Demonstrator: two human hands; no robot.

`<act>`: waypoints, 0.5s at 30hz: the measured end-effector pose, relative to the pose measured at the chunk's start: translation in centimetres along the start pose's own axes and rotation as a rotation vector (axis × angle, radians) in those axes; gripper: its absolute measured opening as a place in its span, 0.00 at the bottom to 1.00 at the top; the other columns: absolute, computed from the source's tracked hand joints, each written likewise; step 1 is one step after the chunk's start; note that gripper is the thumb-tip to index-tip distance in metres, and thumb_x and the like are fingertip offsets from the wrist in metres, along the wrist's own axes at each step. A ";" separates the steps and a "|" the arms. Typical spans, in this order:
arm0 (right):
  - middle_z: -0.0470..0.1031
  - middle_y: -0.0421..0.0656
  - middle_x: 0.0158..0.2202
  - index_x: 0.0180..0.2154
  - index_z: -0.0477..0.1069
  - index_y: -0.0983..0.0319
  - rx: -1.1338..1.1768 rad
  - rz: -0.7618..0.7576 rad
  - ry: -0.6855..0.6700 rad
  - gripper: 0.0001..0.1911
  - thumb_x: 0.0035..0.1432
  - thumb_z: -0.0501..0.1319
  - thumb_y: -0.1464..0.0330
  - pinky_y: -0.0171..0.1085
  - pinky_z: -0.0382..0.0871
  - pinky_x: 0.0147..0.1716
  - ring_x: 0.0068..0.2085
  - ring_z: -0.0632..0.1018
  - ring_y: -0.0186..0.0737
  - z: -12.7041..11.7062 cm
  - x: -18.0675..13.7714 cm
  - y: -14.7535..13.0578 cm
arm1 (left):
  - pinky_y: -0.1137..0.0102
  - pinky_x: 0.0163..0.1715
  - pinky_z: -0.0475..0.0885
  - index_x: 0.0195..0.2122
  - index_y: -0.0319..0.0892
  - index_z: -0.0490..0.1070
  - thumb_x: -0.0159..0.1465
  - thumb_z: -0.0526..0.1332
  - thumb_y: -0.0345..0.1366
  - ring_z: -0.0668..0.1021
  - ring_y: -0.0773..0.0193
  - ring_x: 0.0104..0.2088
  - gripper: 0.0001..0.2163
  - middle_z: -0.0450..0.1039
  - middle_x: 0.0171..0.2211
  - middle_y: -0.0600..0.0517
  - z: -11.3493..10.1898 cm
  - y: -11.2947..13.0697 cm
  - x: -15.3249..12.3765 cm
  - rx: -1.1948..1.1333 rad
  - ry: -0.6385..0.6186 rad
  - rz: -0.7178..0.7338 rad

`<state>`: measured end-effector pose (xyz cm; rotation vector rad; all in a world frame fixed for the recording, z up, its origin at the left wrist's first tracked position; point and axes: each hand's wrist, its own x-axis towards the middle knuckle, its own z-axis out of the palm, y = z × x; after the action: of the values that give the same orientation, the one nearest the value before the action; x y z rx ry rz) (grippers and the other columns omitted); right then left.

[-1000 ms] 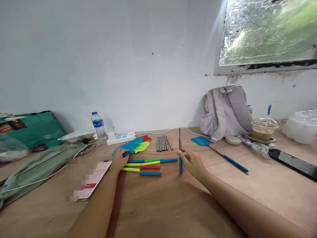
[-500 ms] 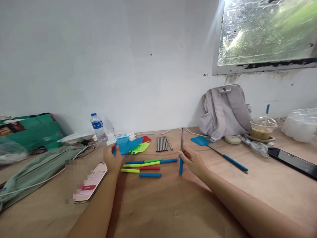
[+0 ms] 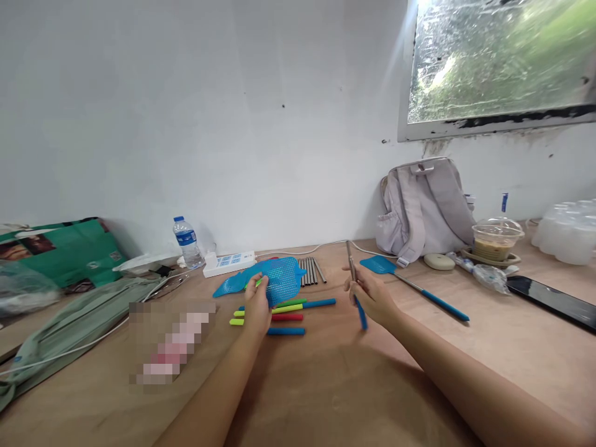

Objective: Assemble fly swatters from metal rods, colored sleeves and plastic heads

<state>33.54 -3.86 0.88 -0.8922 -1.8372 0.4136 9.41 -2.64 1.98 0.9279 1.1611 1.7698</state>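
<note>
My left hand (image 3: 257,307) is closed on a blue mesh swatter head (image 3: 283,279), held up above the table. My right hand (image 3: 372,295) grips a metal rod with a blue grip (image 3: 356,292), tilted and lifted off the wood. Between my hands lie several coloured grips (image 3: 286,310) in blue, green, yellow and red. More swatter heads (image 3: 228,287) lie on the table to the left of the lifted one. A row of bare metal rods (image 3: 311,270) lies just beyond. A finished blue swatter (image 3: 410,284) rests to the right.
A backpack (image 3: 426,208) leans on the wall at right, with a lidded drink cup (image 3: 496,241), a black phone (image 3: 552,298) and plastic containers (image 3: 565,231). At left are a water bottle (image 3: 187,241), a power strip (image 3: 230,262), a green bag (image 3: 60,245) and grey cloth (image 3: 69,316).
My left hand lifted a blue swatter head from the pile and carried it right, toward the middle. My right hand raised the rod off the table and tilted it.
</note>
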 end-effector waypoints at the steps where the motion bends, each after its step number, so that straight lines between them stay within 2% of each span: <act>1: 0.69 0.40 0.28 0.47 0.61 0.61 -0.081 -0.024 -0.021 0.17 0.55 0.46 0.72 0.34 0.64 0.28 0.26 0.71 0.34 -0.2 0.0 0.0 | 0.78 0.16 0.62 0.38 0.45 0.62 0.50 0.58 0.44 0.68 0.73 0.18 0.16 0.64 0.23 0.59 0.2 0.0 -0.3 -0.003 -0.017 -0.008; 4: 0.71 0.42 0.28 0.39 0.68 0.59 -0.274 -0.056 -0.152 0.14 0.53 0.48 0.74 0.34 0.61 0.31 0.31 0.71 0.38 -0.7 0.1 -0.2 | 0.78 0.17 0.63 0.38 0.45 0.62 0.49 0.59 0.44 0.70 0.72 0.20 0.16 0.66 0.24 0.58 0.5 0.0 -0.8 -0.018 -0.055 -0.013; 6: 0.72 0.41 0.28 0.36 0.69 0.59 -0.305 -0.023 -0.202 0.13 0.53 0.48 0.73 0.34 0.60 0.30 0.30 0.71 0.38 -0.8 0.1 -0.4 | 0.78 0.18 0.63 0.38 0.45 0.62 0.48 0.60 0.44 0.71 0.71 0.22 0.17 0.67 0.26 0.58 0.5 0.0 -0.9 -0.033 -0.064 -0.017; 11: 0.69 0.39 0.23 0.33 0.68 0.59 -0.343 0.019 -0.179 0.12 0.58 0.48 0.66 0.32 0.56 0.25 0.25 0.69 0.35 -0.5 0.1 -0.9 | 0.76 0.21 0.65 0.37 0.45 0.62 0.47 0.61 0.45 0.72 0.69 0.25 0.18 0.68 0.27 0.57 0.3 -0.3 -0.6 0.005 -0.040 -0.008; 15: 0.70 0.39 0.24 0.36 0.68 0.58 -0.387 -0.009 -0.190 0.12 0.59 0.47 0.64 0.32 0.56 0.26 0.26 0.69 0.36 -0.2 0.1 -0.6 | 0.75 0.20 0.65 0.36 0.45 0.63 0.48 0.60 0.44 0.72 0.69 0.24 0.16 0.68 0.27 0.57 0.3 -0.5 -0.5 0.024 -0.042 -0.007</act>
<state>33.44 -4.21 1.35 -1.1353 -2.1382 0.1394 10.01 -2.90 1.49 0.9693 1.1595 1.7263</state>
